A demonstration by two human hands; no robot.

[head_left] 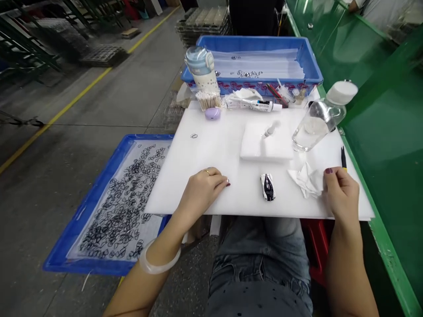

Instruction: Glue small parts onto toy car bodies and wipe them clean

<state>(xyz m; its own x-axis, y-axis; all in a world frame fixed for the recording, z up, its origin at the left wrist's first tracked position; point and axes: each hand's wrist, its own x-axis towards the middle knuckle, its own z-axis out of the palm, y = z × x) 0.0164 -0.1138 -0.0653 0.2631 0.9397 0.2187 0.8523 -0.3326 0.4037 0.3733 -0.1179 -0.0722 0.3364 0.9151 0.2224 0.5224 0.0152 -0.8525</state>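
Gold banded a finger of the left hand (205, 187), its grip narrow on the white worktop (211, 152). The right hand (343, 189), also narrow, was just beside a crumpled tissue (306, 179); whether either held anything, I could not tell. Between them sat a black-and-white toy car (268, 187); beyond, a white block (253, 147) and a clear bottle (313, 127).

1. Two hands are counted straight away: one left hand (202, 189), one right hand (344, 190).
2. One toy car (268, 187) is spotted!
3. Two blue trays are tallied: one far tray (254, 42), one floor tray (89, 267).
4. One clear bottle (315, 125), one lidded cup (205, 79) and one purple case (213, 113) are added.
5. Dark loops (122, 211) are seen, too crowded to be counted.
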